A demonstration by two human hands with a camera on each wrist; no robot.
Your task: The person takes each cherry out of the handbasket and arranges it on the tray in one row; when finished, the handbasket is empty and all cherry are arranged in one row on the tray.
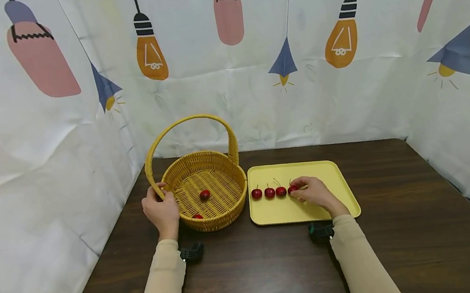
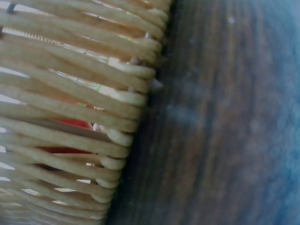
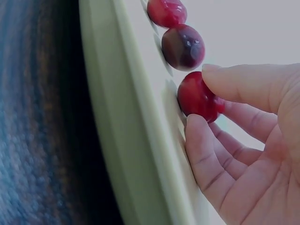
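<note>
My left hand [image 1: 161, 209] grips the yellow woven basket [image 1: 211, 225] at the lower left end of its arched handle. Inside the basket lie two dark red cherries, one near the middle and one [image 1: 197, 216] half hidden by the front rim. On the yellow tray [image 1: 309, 210], my right hand [image 1: 314, 191] pinches a cherry [image 3: 197, 93] between thumb and fingers at the right end of a short row. Three more cherries with stems stand to its left, the nearest being this cherry [image 1: 281, 191]. The left wrist view shows the basket's weave close up, without the hand.
A dark brown wooden table [image 1: 250, 271] carries the basket and the tray, which stand side by side near its back edge. White cloth [image 1: 220, 94] printed with hanging lamps encloses the back and sides. Dark bands [image 1: 192, 253] sit on both wrists.
</note>
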